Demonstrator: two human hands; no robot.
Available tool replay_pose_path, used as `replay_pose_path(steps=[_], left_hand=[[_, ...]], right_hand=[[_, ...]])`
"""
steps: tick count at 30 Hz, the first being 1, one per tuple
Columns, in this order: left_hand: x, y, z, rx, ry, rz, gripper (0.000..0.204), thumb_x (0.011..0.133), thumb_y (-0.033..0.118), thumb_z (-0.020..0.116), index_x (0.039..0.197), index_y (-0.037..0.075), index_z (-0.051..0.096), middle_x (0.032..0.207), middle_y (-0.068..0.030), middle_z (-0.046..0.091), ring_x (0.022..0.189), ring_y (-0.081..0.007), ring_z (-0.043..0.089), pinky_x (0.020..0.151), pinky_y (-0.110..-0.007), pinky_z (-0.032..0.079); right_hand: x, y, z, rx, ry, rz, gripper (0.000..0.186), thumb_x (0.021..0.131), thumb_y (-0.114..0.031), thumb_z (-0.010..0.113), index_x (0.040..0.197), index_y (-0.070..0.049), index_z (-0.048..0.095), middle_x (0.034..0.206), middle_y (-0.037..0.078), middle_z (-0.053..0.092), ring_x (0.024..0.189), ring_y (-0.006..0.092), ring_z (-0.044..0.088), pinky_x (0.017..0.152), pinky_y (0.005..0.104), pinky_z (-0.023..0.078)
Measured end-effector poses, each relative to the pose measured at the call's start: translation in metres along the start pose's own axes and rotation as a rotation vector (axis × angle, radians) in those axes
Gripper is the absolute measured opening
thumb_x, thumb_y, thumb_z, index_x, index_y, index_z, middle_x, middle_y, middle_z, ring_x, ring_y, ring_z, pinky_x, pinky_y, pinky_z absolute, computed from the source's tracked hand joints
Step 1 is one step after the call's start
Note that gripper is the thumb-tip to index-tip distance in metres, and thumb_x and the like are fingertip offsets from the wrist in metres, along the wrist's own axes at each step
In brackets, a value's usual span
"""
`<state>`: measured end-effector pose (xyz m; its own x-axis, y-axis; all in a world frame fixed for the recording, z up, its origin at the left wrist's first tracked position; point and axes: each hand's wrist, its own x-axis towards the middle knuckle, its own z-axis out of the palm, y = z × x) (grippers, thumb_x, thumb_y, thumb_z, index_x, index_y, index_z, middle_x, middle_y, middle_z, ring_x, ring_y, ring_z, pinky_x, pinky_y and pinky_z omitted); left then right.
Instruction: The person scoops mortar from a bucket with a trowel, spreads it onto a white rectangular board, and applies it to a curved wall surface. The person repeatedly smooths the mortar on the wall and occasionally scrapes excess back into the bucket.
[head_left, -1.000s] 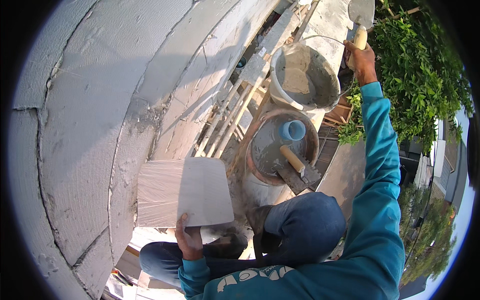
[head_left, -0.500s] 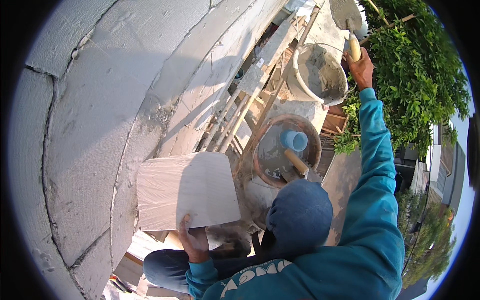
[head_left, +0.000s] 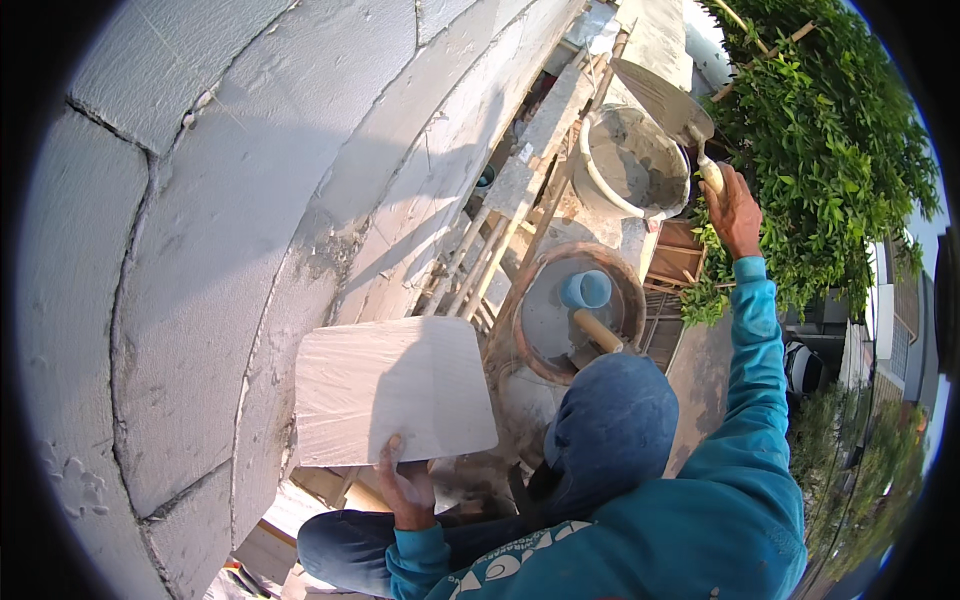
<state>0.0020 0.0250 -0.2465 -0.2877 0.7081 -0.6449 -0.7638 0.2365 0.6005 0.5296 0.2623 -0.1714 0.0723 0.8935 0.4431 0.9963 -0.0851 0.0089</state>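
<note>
My left hand [head_left: 405, 490] grips the near edge of a pale grey rectangular slab [head_left: 370, 385], its thumb on top and the other fingers hidden beneath. Fine streaks cover the slab's face; its thickness does not show. At the upper right, my right hand [head_left: 737, 215] is closed round the wooden handle of a trowel [head_left: 655, 95]. The trowel's wide metal blade is tilted over the far rim of a whitish bucket [head_left: 592, 185]. Wet grey mortar [head_left: 640, 150] lies inside that bucket.
A wall of large grey blocks [head_left: 220, 250] rises on the left. Before me stands a round basin [head_left: 522, 345] with grey liquid, a blue cup [head_left: 586, 290] and a wooden-handled tool [head_left: 598, 331]. Bamboo poles [head_left: 470, 265] run beside the wall; leafy branches [head_left: 820, 150] hang right.
My right hand has come nearer to me, and the trowel blade has swung left to the bucket's rim. The left hand keeps hold of the slab; the whole view has shifted slightly.
</note>
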Motion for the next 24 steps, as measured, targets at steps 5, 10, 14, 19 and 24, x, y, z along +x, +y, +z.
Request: replay_pose_path(steps=[5, 10, 14, 19, 24], left_hand=[[0.002, -0.002, -0.006, 0.019, 0.017, -0.024, 0.047, 0.086, 0.018, 0.062, 0.128, 0.002, 0.049, 0.119, -0.0127, 0.055, 0.112, -0.0266, 0.053, 0.094, -0.042, 0.046], [-0.001, -0.002, 0.003, 0.033, -0.04, 0.0, 0.042, 0.084, 0.015, 0.063, 0.122, 0.002, 0.053, 0.117, -0.0118, 0.056, 0.111, -0.0261, 0.054, 0.095, -0.041, 0.045], [0.0, -0.006, -0.006, 0.013, -0.04, 0.032, 0.046, 0.082, 0.013, 0.065, 0.125, 0.001, 0.052, 0.118, -0.0117, 0.056, 0.11, -0.0256, 0.055, 0.096, -0.04, 0.045], [-0.003, 0.003, 0.012, 0.088, -0.07, 0.089, 0.037, 0.085, 0.016, 0.061, 0.118, 0.001, 0.055, 0.113, -0.0115, 0.057, 0.108, -0.0259, 0.055, 0.093, -0.041, 0.045], [0.007, 0.005, 0.019, 0.128, -0.126, 0.133, 0.032, 0.087, 0.016, 0.059, 0.115, 0.002, 0.056, 0.113, -0.0123, 0.058, 0.108, -0.0265, 0.056, 0.093, -0.042, 0.046]], right_hand=[[0.022, 0.02, -0.001, -0.399, -0.343, -0.088, 0.04, 0.076, -0.02, 0.071, 0.115, -0.017, 0.063, 0.097, 0.011, 0.066, 0.086, 0.0308, 0.067, 0.071, 0.042, 0.054], [0.048, 0.02, 0.086, -0.641, -0.411, -0.132, 0.013, 0.079, -0.015, 0.061, 0.087, -0.011, 0.07, 0.081, 0.01, 0.068, 0.079, 0.0265, 0.069, 0.066, 0.0399, 0.053], [0.038, -0.008, 0.097, -0.477, -0.483, -0.227, 0.018, 0.073, -0.028, 0.069, 0.075, -0.01, 0.071, 0.079, 0.012, 0.07, 0.075, 0.0303, 0.07, 0.067, 0.0411, 0.056], [0.038, 0.002, 0.067, -0.285, -0.63, 0.065, 0.038, 0.077, -0.043, 0.069, 0.091, -0.007, 0.073, 0.09, 0.016, 0.071, 0.089, 0.0315, 0.07, 0.076, 0.0425, 0.055], [0.047, 0.007, 0.069, 0.145, -0.95, 0.41, 0.04, 0.08, -0.041, 0.069, 0.1, -0.006, 0.073, 0.064, 0.011, 0.065, 0.056, 0.0226, 0.064, 0.054, 0.0367, 0.052]])
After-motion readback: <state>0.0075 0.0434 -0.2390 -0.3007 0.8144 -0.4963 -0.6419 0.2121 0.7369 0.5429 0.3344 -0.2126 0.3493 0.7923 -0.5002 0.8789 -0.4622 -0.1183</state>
